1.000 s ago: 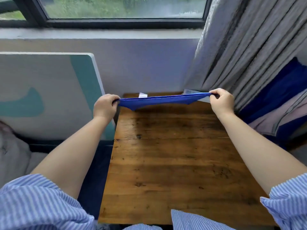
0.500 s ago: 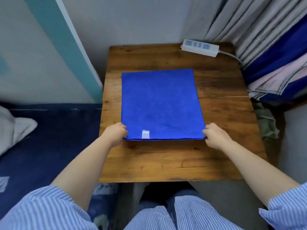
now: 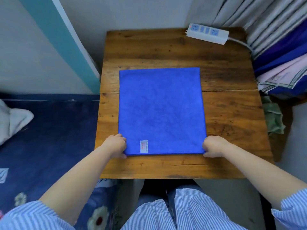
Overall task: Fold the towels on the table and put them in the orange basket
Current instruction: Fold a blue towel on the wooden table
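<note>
A blue towel (image 3: 161, 110) lies flat and spread out on the wooden table (image 3: 229, 117), with a small white label near its front left corner. My left hand (image 3: 116, 145) pinches the towel's near left corner. My right hand (image 3: 213, 146) pinches the near right corner. Both hands rest on the table at the towel's front edge. No orange basket is in view.
A white power strip (image 3: 207, 33) lies at the table's back right, its cable running to grey curtains (image 3: 259, 19). Folded bedding (image 3: 282, 70) and a green cloth (image 3: 274, 118) sit to the right. A dark blue bed (image 3: 49, 130) is on the left.
The towel, held stretched in the air a second ago, now lies flat on the table. My hands came down and towards me with its near corners. The view tilted downward.
</note>
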The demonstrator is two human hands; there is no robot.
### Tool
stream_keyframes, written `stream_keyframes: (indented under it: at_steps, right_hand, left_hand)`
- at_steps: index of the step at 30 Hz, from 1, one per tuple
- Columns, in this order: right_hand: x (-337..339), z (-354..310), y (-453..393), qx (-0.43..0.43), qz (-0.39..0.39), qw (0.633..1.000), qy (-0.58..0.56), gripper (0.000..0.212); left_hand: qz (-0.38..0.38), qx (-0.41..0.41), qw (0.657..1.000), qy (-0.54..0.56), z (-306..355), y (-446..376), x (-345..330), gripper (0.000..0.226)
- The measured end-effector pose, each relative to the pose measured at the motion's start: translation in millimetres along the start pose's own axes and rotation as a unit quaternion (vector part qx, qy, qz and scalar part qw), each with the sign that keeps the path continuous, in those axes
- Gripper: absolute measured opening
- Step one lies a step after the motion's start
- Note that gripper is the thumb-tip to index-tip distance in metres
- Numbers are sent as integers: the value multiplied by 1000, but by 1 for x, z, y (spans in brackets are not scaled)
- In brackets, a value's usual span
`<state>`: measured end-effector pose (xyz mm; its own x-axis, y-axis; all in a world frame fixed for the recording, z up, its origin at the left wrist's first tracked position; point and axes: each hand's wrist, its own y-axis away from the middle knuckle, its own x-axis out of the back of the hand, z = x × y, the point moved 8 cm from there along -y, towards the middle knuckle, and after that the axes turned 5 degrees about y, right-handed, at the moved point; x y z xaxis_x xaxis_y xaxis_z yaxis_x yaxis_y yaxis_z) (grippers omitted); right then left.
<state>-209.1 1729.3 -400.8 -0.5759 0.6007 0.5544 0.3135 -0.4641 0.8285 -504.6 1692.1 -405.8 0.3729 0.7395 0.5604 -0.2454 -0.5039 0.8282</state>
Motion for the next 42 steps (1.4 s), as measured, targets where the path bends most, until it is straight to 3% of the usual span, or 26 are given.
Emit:
stream_keyframes:
  at_steps: [2, 6, 12, 16, 31, 37, 42]
  right_hand:
    - [20, 10, -6, -15, 41, 998, -50, 25]
    - [84, 20, -29, -20, 230, 970, -74, 29]
    - [171, 15, -75, 8, 401, 901, -165, 27]
    - [193, 18, -128, -17, 354, 915, -193, 47]
    - [218, 39, -193, -2, 366, 918, -149, 53]
    - [193, 110, -177, -101, 357, 914, -166, 55]
    - [170, 156, -163, -156, 331, 908, -206, 55]
  left_hand:
    - [15, 10, 1000, 5, -4, -3, 14, 42]
    - [146, 19, 988, 55, -18, -19, 67, 35]
    - [321, 118, 898, 277, -54, -61, 139, 32]
    - [365, 140, 863, 320, -65, -100, 166, 41]
    - [370, 161, 876, 266, -119, -161, 169, 50]
    - [390, 228, 839, 304, -142, -154, 160, 49]
    - [365, 283, 817, 346, -153, -150, 151, 51]
